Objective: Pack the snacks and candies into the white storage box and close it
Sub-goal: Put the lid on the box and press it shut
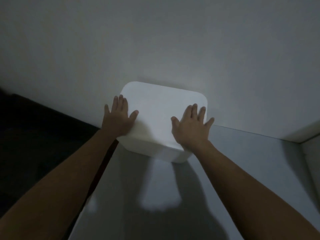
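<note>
— While the white storage box sits at frame centre, lid on, against the wall, which hand is nearer?
— Neither; its long axis runs left-right between them. The left hand lies flat, fingers spread, on the lid's left edge, the right hand likewise on the right.
— Snacks?
— None visible on the grey table.
</note>
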